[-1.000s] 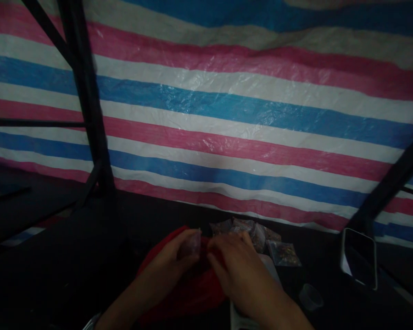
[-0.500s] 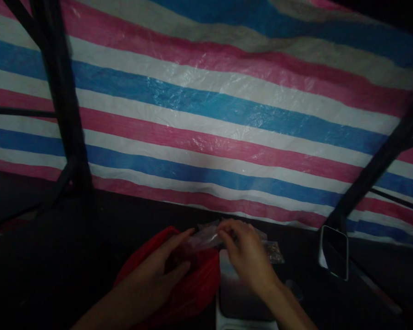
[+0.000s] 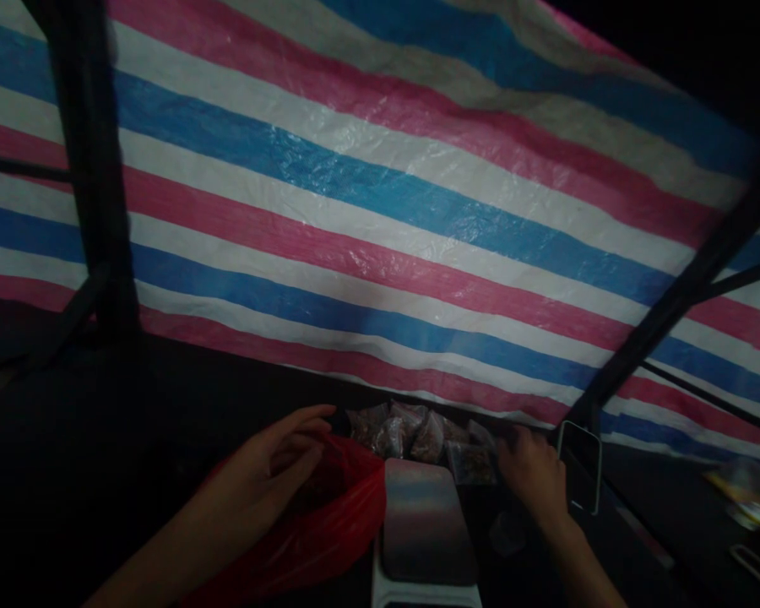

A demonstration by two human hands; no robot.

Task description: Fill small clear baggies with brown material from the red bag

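Fingers of my left hand (image 3: 272,460) rest loosely spread on the red bag (image 3: 329,523), soft, slippery film best pinched at its rim; right hand (image 3: 532,477), grip unclear, reaches the packets (image 3: 411,431) beyond.

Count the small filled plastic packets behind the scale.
5 that can be made out, in a clump behind the scale: packets at. Dim light; more may be hidden underneath or by the right hand.

Finding no legible text, labels, brands or numbers anywhere; dim light hiding any print on packets (image 3: 411,432) and scale (image 3: 426,523).
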